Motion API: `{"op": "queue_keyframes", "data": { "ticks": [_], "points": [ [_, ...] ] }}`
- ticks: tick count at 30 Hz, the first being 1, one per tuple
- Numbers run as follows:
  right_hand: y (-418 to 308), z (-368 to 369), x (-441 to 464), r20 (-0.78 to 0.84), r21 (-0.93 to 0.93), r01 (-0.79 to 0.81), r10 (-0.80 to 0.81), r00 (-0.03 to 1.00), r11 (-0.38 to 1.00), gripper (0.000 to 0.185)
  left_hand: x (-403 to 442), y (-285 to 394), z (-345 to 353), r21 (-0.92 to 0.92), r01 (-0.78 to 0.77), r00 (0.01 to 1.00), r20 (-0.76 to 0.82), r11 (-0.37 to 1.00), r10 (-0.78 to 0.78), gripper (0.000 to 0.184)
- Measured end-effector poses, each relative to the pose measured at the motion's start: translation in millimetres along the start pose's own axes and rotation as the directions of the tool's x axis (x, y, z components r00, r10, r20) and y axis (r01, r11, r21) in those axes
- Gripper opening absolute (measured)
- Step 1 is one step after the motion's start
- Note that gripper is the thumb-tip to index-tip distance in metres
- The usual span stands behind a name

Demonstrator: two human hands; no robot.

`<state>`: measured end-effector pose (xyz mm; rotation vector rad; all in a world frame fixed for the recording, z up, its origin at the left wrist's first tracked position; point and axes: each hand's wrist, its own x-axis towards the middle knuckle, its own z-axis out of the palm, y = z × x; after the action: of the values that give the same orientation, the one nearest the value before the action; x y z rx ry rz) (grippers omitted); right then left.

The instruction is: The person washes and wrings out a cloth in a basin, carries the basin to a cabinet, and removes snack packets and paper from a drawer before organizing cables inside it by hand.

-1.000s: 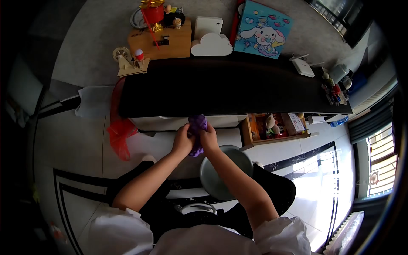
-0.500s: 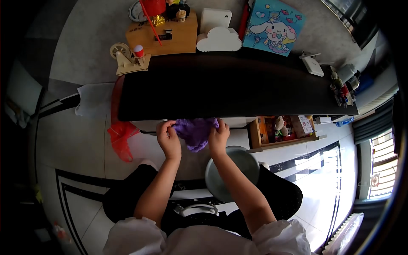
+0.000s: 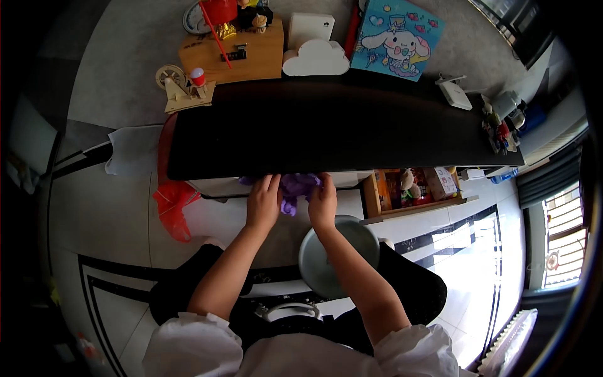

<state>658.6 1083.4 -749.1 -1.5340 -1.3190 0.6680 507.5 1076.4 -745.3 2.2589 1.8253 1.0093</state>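
A bunched purple cloth (image 3: 300, 185) lies between my two hands at the front edge of the black cabinet top (image 3: 301, 135). My left hand (image 3: 264, 200) presses on the cloth from the left, its fingers closed over it, and a bit of purple sticks out past it on the left. On the other side my right hand (image 3: 323, 198) grips the cloth's right end. One corner of the cloth hangs down between the hands. Under my right forearm stands a grey-green basin (image 3: 308, 251), partly hidden by the arm.
An open drawer (image 3: 370, 195) full of small items juts out to the right. A red plastic bag (image 3: 171, 210) hangs at the left. Along the back are a wooden box (image 3: 264, 56), a white cloud-shaped object (image 3: 316, 60), a cartoon picture (image 3: 399, 41) and a white router (image 3: 455, 95).
My left hand has moved right and turned over the cloth. The cloth, spread and hanging before, is now bunched up against the cabinet edge. The whole view has shifted slightly.
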Motion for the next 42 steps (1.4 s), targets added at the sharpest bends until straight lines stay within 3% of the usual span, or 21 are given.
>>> {"op": "queue_keyframes", "data": {
  "ticks": [2, 6, 10, 15, 21, 27, 33, 38, 42],
  "points": [
    [3.7, 5.2, 2.4, 0.002, -0.228, 0.204, -0.209, 0.978, 0.952, 0.031, -1.0, 1.9, 1.0, 0.019, -0.004, 1.000, -0.023, 1.000, 0.004, 0.038],
    [-4.5, 1.3, 6.5, 0.108, -0.331, 0.211, -0.185, 0.977, 0.920, 0.029, 1.0, 6.7, 0.6, 0.036, 0.053, 0.998, 0.018, 0.998, -0.054, 0.038],
    [-5.1, -4.0, 2.0, 0.114, -0.343, 0.167, -0.135, 0.984, 0.925, 0.025, -9.9, 6.7, 3.7, 0.041, 0.031, 0.999, -0.033, 0.999, -0.030, 0.040],
    [-2.7, -16.7, -24.7, 0.096, -0.261, 0.246, -0.228, 0.969, 0.934, 0.027, -43.6, 19.4, 0.7, 0.020, 0.054, 0.997, -0.052, 0.998, -0.053, 0.042],
    [-9.9, -37.5, -54.2, 0.163, -0.256, 0.187, -0.148, 0.975, 0.948, 0.027, -68.8, 37.8, -17.2, -0.047, 0.033, 0.997, -0.074, 0.998, -0.037, 0.038],
    [-20.0, -63.5, -69.5, 0.290, -0.348, 0.070, 0.037, 0.956, 0.935, 0.022, -89.6, 59.1, -46.1, -0.022, 0.081, 0.994, 0.078, 0.997, -0.079, 0.029],
    [-18.6, -77.6, -81.0, 0.401, -0.407, 0.124, 0.055, 0.915, 0.905, 0.024, -94.4, 67.6, -64.1, 0.115, 0.031, 0.946, 0.316, 0.993, -0.066, 0.014],
    [-27.3, -91.6, -91.0, 0.504, -0.463, 0.198, 0.073, 0.861, 0.864, 0.021, -105.4, 76.7, -75.5, 0.106, -0.010, 0.910, 0.413, 0.994, -0.035, 0.014],
    [-27.4, -96.7, -92.8, 0.580, -0.533, 0.181, 0.202, 0.789, 0.827, 0.026, -118.8, 83.5, -83.8, 0.110, -0.046, 0.862, 0.506, 0.993, -0.016, 0.014]
  ]
}}
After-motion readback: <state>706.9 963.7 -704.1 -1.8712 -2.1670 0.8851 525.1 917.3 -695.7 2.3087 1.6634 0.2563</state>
